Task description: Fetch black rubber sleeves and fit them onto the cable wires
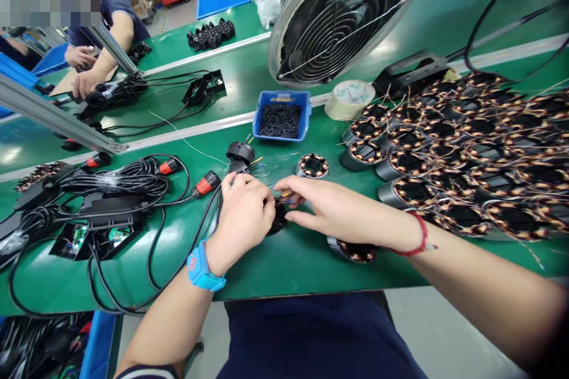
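My left hand (pixel 243 216), with a blue watch on its wrist, is closed around a small black part (pixel 278 220) on the green mat. My right hand (pixel 331 208), with a red string on its wrist, pinches thin coloured wires (pixel 284 195) at that same part. A copper-wound stator (pixel 355 249) lies under my right forearm. Another stator (pixel 313 165) sits just beyond my fingers. A black round connector (pixel 240 153) with wires lies beyond my left hand.
Many stators (pixel 466 148) cover the table's right side. A blue bin of black sleeves (pixel 281 115), a tape roll (pixel 349 99) and a fan (pixel 340 15) stand behind. Black cables with red plugs (pixel 133 180) fill the left. A co-worker's hands (pixel 84 80) work at the far left.
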{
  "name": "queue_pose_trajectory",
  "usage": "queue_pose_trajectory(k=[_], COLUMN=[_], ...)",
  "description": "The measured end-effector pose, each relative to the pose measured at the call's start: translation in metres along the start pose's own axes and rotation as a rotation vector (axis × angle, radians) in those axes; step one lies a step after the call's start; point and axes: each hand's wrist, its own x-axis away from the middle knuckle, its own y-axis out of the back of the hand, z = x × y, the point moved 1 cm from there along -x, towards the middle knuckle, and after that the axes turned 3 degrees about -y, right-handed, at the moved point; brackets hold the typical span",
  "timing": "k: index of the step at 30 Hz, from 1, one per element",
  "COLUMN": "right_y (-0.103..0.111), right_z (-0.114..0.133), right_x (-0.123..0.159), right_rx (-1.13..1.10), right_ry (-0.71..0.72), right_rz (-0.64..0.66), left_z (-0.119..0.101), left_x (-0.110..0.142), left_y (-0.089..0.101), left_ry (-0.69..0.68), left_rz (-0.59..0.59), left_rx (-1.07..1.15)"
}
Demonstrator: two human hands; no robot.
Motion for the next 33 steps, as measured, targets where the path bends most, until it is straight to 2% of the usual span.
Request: queue_pose_trajectory(k=[6,10,13,17,22,26,29,33], right_y=[-0.001,-0.001,-0.001,-0.004,-0.009,-0.006,-0.004,-0.004], right_z=[-0.002,-0.002,-0.002,-0.006,-0.026,-0.025,-0.020,-0.014], right_x=[-0.003,-0.010,-0.015,-0.015,-0.004,0.004,0.003,-0.001], right_rx=[0.050,0.071,0.072,-0.123,-0.295,-0.394,-0.304,-0.150], right_ry=[-0.012,-0.063,-0.094,-0.081,-0.143,-0.083,-0.083,0.033], right_rz=[-0.130,-0.096,-0.024,0.060,0.016,0.041,-0.048,-0.075], left_z=[-0.001,-0.001,0.000,-0.002,0.000,0.000,0.000,-0.001], left_x=[0.000,0.000,0.000,0.001,0.000,0.000,0.000,0.000], left_y=[0.001,0.000,-0.001,0.000,-0.001,0.000,0.000,0.000], left_ry=[-0.001,-0.034,-0.047,-0.011,-0.030,0.006,0.002,0.007], left_rz=[-0.003,0.003,0.008,0.002,-0.005,-0.006,0.000,0.011], left_rx=[0.008,0.023,0.005,-0.043,-0.028,-0.034,-0.017,-0.026])
